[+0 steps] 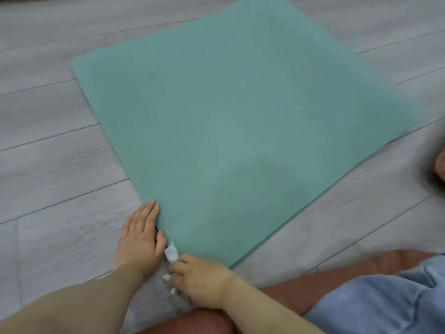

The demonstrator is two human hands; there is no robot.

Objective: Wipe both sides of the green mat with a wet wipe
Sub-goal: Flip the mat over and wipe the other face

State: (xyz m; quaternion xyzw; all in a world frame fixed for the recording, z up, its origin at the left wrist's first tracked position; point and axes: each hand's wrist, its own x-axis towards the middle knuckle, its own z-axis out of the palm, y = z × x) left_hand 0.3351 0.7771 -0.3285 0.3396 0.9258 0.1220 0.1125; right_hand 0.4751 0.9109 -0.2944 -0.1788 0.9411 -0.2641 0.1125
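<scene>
The green mat (236,121) lies flat on the floor, turned so one corner points toward me. A darker damp patch shows on its near part. My left hand (140,237) lies with straight fingers along the mat's near left edge, thumb tucked at the edge. My right hand (199,278) sits at the near corner and grips a crumpled white wet wipe (171,255), which sticks out between the two hands. The corner itself is hidden by my right hand.
Grey wood-look floor planks (53,165) surround the mat. My bent legs (337,280) and blue shorts (390,300) fill the lower right. A foot or knee (440,167) shows at the right edge.
</scene>
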